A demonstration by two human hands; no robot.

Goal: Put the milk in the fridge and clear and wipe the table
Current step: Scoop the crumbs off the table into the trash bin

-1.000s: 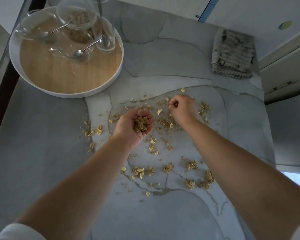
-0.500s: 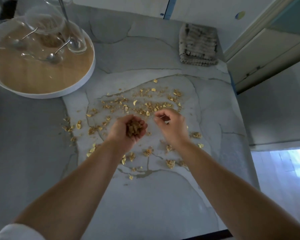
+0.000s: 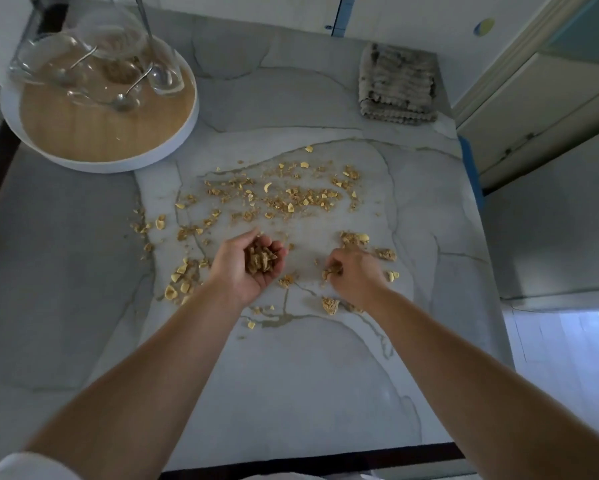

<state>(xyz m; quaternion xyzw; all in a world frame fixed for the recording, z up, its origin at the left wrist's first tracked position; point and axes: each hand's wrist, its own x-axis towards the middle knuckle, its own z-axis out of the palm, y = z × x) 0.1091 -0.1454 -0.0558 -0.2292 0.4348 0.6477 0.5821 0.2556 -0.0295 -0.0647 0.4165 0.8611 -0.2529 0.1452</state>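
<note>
Left hand (image 3: 235,273) cupped around a heaped pile of cereal pieces (image 3: 260,259), right hand (image 3: 358,277) pinching another off the marble table (image 3: 291,393), no milk in view: overfilling or tilting the palm would likely spill pieces back.

Cream cabinet (image 3: 533,109) far right; round yellow-blue sticker (image 3: 484,27) up-left of it.

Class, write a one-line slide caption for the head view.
Left hand cups crumbs while right hand pinches more off the marble table; tray and cloth wait behind.
</note>
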